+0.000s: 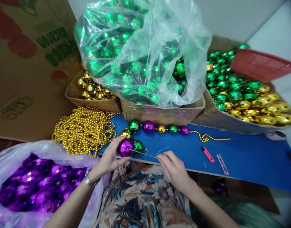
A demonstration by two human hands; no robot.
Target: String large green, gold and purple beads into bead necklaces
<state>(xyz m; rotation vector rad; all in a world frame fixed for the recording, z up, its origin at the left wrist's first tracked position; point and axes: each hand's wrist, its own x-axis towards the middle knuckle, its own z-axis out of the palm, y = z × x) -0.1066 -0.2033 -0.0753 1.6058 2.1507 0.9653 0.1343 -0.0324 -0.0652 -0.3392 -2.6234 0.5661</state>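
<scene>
My left hand is curled around a large shiny purple ball bead, thumb below it and fingers on its far side. A thin straight pale strand runs from the bead to my right hand, whose fingertips pinch its end. I cannot tell whether the strand is thread or a needle. A green ball bead and a gold one lie against the purple bead. Beyond them stretches a bead string of green, purple and gold balls, ending in a tail of tiny gold beads.
A heap of gold bead chain lies left, above a bag of purple balls. Behind stand a bag of green balls, a box of gold balls and a green-and-gold box. A pink cutter and thread snips lie right.
</scene>
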